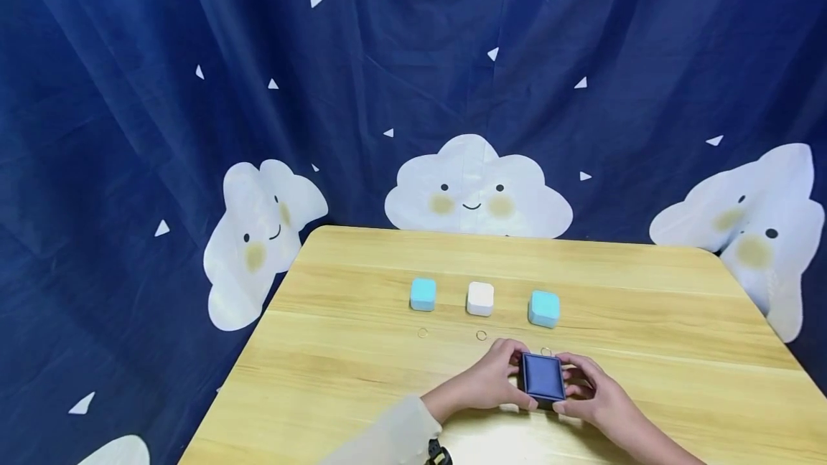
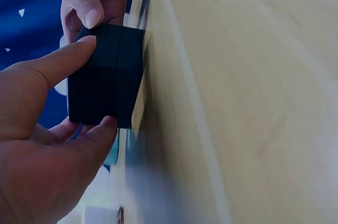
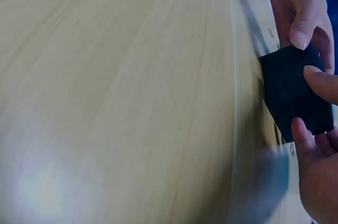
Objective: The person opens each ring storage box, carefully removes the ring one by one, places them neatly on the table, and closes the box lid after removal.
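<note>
A small dark navy box with a square padded top (image 1: 543,377), apparently a ring box with its lid down, is at the front right of the wooden table. My left hand (image 1: 484,380) grips its left side between thumb and fingers, while my right hand (image 1: 597,395) grips the right side the same way. In the left wrist view the box (image 2: 105,76) looks nearly black, and a thin seam runs round it. Just behind it lies a thin ring (image 1: 546,349), partly hidden. The palms hide some of the box's sides.
Farther back stand a blue box (image 1: 423,294), a white box (image 1: 480,298) and another blue box (image 1: 544,308) in a row. Two more thin rings lie on the wooden table (image 1: 349,350) in front of the left and middle boxes. A navy curtain (image 1: 362,41) hangs behind.
</note>
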Demonstrator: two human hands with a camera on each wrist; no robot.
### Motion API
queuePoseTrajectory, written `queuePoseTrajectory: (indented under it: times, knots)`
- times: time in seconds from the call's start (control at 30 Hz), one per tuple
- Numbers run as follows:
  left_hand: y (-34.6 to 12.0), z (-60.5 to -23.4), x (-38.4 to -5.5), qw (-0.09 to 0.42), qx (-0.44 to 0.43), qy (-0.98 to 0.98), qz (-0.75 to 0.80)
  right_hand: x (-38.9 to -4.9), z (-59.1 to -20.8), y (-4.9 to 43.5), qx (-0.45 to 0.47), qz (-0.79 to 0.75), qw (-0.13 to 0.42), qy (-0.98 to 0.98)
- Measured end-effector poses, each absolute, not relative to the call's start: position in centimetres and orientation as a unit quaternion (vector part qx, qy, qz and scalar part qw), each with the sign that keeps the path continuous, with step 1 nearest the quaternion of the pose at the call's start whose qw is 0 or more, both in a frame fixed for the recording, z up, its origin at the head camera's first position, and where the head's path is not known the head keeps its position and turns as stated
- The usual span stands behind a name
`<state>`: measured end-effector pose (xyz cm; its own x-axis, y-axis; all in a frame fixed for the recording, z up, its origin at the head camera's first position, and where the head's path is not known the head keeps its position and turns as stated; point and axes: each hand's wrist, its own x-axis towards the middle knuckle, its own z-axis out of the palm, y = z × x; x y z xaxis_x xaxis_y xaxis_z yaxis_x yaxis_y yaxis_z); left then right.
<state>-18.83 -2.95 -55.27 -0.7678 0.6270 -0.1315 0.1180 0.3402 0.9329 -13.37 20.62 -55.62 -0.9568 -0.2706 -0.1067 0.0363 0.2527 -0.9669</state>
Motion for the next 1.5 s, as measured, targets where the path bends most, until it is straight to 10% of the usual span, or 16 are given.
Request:
queuePoseTrajectory:
  times: [1.5]
  knots:
    - [10.8, -56.1, -19.7, 0.175, 0.178, 0.804, 0.539, -15.5, -55.6, 32.7, -0.019, -0.544, 0.125, 0.830]
